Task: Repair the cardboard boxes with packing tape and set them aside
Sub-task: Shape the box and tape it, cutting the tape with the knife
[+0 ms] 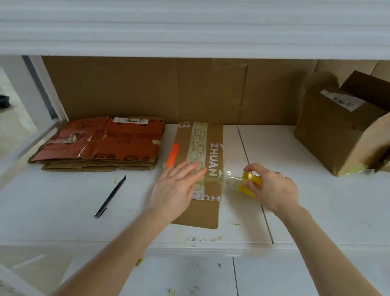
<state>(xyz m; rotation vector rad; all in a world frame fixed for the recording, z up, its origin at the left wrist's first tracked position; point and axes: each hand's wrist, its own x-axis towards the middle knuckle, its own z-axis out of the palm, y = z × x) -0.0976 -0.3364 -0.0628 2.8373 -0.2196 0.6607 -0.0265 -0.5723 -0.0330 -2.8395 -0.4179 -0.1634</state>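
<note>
White shelf (50, 201) bearing: an opened upright carton (340, 136) at far right; a stack of flattened orange boxes (104, 143) at left; a flattened brown box (204, 211) at centre. Left hand (177, 186), fingers straight, presses on the brown box. Right hand (272, 186) grasps the yellow tape roll (249, 185) just beside the box's right edge, clear tape stretched between them. A slim black pen-shaped tool (111, 195) lies apart, left.

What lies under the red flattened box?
Brown flattened cardboard; its edges stick out at the front. The red flattened box covers the rest, so the number of sheets is unclear.
</note>
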